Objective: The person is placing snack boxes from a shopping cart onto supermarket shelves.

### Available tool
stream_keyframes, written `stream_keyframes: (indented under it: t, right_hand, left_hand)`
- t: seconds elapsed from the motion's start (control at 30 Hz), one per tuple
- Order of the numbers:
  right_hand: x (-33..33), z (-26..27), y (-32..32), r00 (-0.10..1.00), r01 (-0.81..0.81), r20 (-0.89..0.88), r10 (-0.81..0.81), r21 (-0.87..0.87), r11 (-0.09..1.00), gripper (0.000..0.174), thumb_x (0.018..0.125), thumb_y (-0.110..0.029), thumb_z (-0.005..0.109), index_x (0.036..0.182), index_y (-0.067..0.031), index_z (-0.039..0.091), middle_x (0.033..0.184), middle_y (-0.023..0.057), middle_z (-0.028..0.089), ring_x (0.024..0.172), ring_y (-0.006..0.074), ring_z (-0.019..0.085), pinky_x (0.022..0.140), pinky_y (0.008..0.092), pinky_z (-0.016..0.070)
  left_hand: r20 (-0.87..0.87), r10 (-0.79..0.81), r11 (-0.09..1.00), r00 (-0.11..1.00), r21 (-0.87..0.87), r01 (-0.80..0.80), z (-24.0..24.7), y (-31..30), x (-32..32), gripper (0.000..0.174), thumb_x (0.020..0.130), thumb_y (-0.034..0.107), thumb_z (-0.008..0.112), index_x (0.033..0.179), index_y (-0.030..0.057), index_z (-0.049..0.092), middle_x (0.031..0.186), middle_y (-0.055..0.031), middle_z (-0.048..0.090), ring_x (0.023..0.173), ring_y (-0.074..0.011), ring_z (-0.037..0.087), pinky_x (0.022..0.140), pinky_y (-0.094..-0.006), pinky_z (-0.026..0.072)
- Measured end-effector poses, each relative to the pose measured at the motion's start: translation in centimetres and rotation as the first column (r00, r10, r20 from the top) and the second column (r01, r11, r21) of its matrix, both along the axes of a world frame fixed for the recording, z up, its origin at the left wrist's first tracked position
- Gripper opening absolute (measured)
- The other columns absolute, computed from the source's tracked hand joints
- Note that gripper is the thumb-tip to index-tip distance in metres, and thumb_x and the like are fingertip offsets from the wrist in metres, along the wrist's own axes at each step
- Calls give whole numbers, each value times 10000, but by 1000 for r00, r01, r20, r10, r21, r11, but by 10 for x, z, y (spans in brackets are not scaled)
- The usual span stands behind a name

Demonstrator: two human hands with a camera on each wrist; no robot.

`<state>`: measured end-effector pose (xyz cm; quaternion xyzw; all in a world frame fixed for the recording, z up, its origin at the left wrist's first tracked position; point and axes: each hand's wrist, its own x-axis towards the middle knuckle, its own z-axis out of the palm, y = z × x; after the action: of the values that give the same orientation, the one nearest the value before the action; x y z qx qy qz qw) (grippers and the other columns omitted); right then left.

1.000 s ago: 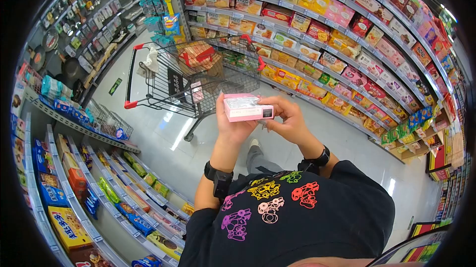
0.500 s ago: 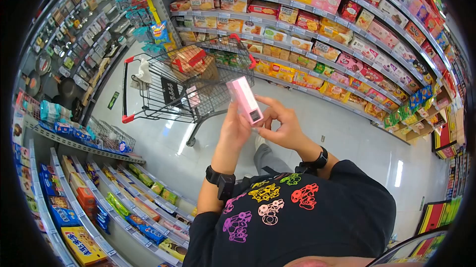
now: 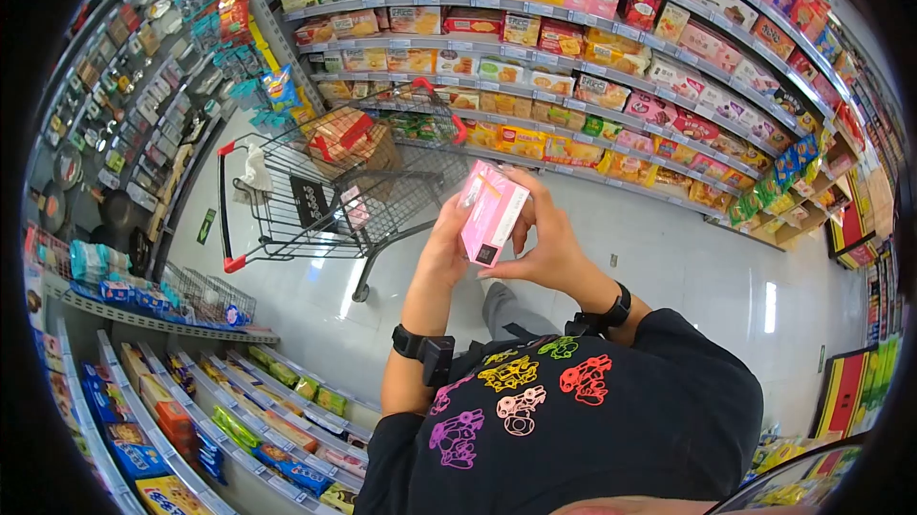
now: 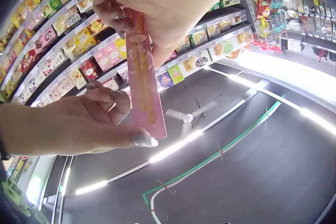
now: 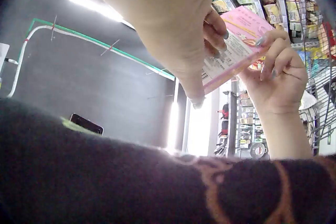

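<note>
A flat pink snack box (image 3: 492,214) is held up in front of the chest between both hands, tilted, with a white printed side turned up. My left hand (image 3: 444,246) grips its left edge. My right hand (image 3: 552,240) has the thumb at the box's lower corner and the fingers at its far right side. In the left wrist view, stick shapes are printed along the narrow side of the pink box (image 4: 146,90). The right wrist view shows a panel of small print on the box (image 5: 231,50), with the left fingers (image 5: 275,50) bent over its edge.
A wire shopping cart (image 3: 382,192) with red corners stands ahead to the left, a brown and red carton (image 3: 346,140) inside. Shelves of boxed snacks (image 3: 525,30) line the far side; more packets fill a lower shelf (image 3: 220,419) at left. Cookware hangs at far left.
The box has been turned from lying level to upright and tilted, showing its pink face. Both hands shifted their hold with it. The view has swung right, so the cart appears further left.
</note>
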<state>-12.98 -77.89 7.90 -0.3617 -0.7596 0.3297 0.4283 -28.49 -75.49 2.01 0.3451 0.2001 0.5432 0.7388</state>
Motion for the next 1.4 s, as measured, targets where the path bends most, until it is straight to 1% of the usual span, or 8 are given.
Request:
stream_keyframes:
  t: [0.17, 0.43, 0.63, 0.93, 1.07, 1.1, 1.17, 1.4]
  right_hand:
    - [6, -10, 4, 990, 137, -24, -137, 19, 990, 1025, 497, -250, 882, 1304, -67, 277, 748, 43, 603, 524, 91, 528, 488, 215, 427]
    - [17, -29, 28, 973, 229, 13, -229, 17, 973, 1054, 503, -386, 856, 1306, -55, 258, 664, 37, 583, 509, 122, 548, 452, 228, 421]
    - [23, -40, 62, 963, 262, -65, -261, 21, 965, 1008, 486, -253, 890, 1272, -46, 295, 805, 52, 604, 581, 94, 546, 498, 214, 436]
    - [52, -54, 164, 932, 331, -162, -323, 25, 943, 960, 513, -343, 866, 1255, -29, 342, 699, 69, 589, 601, 124, 586, 526, 232, 448]
    - [61, -50, 218, 943, 304, -147, -300, 5, 953, 976, 497, -400, 855, 1255, -33, 362, 560, 18, 498, 471, 92, 494, 435, 229, 370]
    - [62, -48, 228, 945, 294, -152, -289, 6, 956, 978, 492, -412, 852, 1254, -34, 370, 530, 5, 470, 443, 85, 468, 417, 229, 349]
    - [62, -41, 244, 952, 280, -147, -269, 56, 958, 967, 488, -418, 848, 1245, -32, 387, 518, -3, 451, 434, 88, 462, 409, 225, 342]
    - [66, -49, 269, 918, 380, -209, -337, 216, 899, 995, 472, -383, 878, 1232, 11, 370, 751, 60, 610, 587, 104, 585, 494, 211, 449]
  left_hand:
    - [64, -189, 981, 980, 54, 186, -6, 12, 18, 433, 925, 354, 411, 1187, 17, 486, 962, -99, 602, 695, -95, 583, 502, -169, 460]
    - [-34, -204, 976, 978, -88, 201, -17, 39, 32, 451, 880, 397, 423, 1032, -7, 553, 797, -95, 609, 648, -144, 563, 564, -248, 456]
    - [-124, -278, 960, 953, -9, 279, 0, 74, 40, 460, 846, 397, 431, 901, -26, 604, 769, -118, 614, 683, -184, 589, 627, -281, 476]
    - [-191, -405, 914, 894, -71, 399, -58, 177, 79, 626, 810, 520, 520, 1217, 48, 459, 951, -33, 560, 863, -133, 562, 731, -274, 488]
    - [-180, -433, 862, 883, -371, 346, -61, 213, 70, 668, 767, 539, 577, 1251, 103, 432, 969, -10, 521, 874, -109, 533, 738, -298, 473]
    - [43, -503, 808, 863, -332, 487, -73, 224, 57, 470, 884, 342, 511, 1259, 78, 407, 1202, -33, 470, 1049, -142, 512, 927, -291, 418]
    - [-251, -371, 929, 894, -107, 355, -59, 239, 64, 545, 862, 390, 530, 1280, 71, 387, 1217, -44, 464, 1048, -162, 517, 932, -324, 421]
    - [-231, -199, 957, 952, -255, 138, -46, 268, 75, 528, 857, 363, 537, 1276, 67, 413, 1094, -67, 526, 965, -186, 552, 857, -331, 464]
